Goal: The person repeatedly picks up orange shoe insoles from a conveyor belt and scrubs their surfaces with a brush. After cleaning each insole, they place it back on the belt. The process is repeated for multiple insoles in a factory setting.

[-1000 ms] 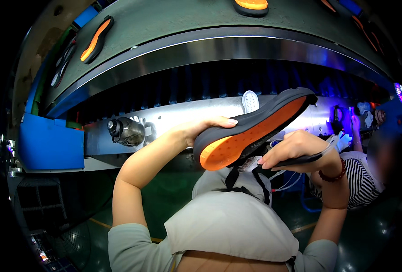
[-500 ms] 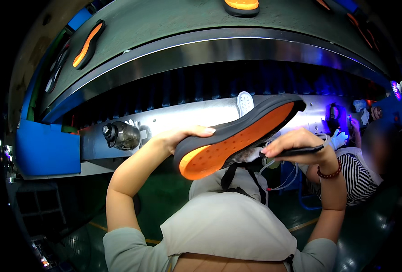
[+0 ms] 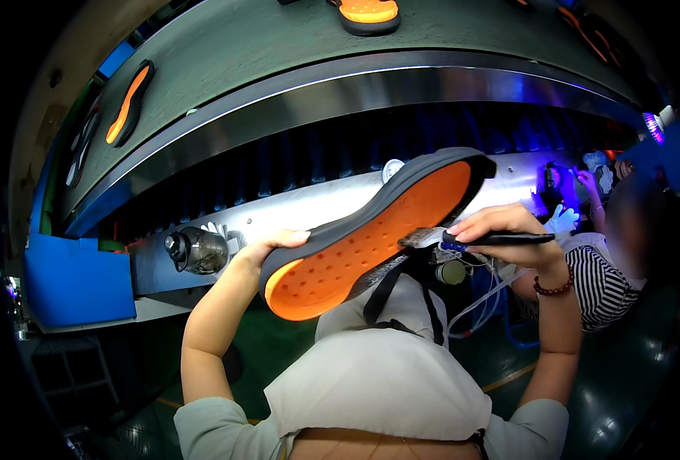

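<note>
A large shoe sole (image 3: 371,244), black at the sidewall and orange inside with rows of small dimples, is held up tilted before me. My left hand (image 3: 272,247) grips it at its left end, thumb over the black rim; the other fingers are hidden behind it. In my right hand (image 3: 509,230) is a brush (image 3: 423,237) with a black handle, pinched between thumb and fingers. Its bristles touch the orange inner face by the near edge, around the middle of the sole. Part of the near sidewall looks wet or shiny.
Beyond a metal rail, more orange-and-black soles (image 3: 131,103) lie on a green conveyor belt (image 3: 263,50). A dark transparent jug (image 3: 202,249) stands on the metal shelf (image 3: 267,215). At the right sits a co-worker in a striped top (image 3: 604,284). A small round container (image 3: 451,271) is below my right hand.
The sole has shifted left and turned its inner face more toward me. The brush has come up from the near lower edge onto the orange face. Soles on the belt appear further left.
</note>
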A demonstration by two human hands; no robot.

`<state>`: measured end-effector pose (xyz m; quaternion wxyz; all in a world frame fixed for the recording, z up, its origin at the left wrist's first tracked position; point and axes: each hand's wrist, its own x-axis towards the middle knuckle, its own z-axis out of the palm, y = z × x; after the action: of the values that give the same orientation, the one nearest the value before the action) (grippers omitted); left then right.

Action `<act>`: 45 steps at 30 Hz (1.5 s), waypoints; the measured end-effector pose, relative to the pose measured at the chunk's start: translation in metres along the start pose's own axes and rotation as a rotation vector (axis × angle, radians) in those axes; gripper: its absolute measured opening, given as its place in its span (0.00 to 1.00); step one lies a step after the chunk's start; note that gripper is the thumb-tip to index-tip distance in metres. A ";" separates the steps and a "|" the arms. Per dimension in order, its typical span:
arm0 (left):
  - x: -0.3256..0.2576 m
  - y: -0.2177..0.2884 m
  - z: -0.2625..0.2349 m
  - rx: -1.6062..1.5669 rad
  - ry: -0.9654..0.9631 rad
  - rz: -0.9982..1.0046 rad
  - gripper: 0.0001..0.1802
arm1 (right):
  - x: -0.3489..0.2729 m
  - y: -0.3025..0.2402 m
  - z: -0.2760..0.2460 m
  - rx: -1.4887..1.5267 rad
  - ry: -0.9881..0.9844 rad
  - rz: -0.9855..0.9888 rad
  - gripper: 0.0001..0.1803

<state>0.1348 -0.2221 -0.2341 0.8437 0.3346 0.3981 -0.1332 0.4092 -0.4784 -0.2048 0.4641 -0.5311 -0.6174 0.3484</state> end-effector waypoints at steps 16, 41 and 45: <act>0.017 -0.008 -0.002 -0.194 -0.063 0.103 0.22 | 0.004 -0.007 -0.004 0.105 -0.025 0.251 0.12; 0.073 -0.047 -0.003 -0.596 -0.340 0.136 0.34 | 0.027 0.059 0.087 0.692 0.865 0.291 0.09; 0.102 -0.067 -0.036 -0.682 -0.345 0.198 0.35 | 0.015 0.071 0.093 0.819 1.033 0.382 0.10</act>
<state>0.1473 -0.2432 -0.3590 0.9697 0.0445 0.2378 0.0346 0.3449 -0.4444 -0.2982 0.7929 -0.5103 -0.0311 0.3316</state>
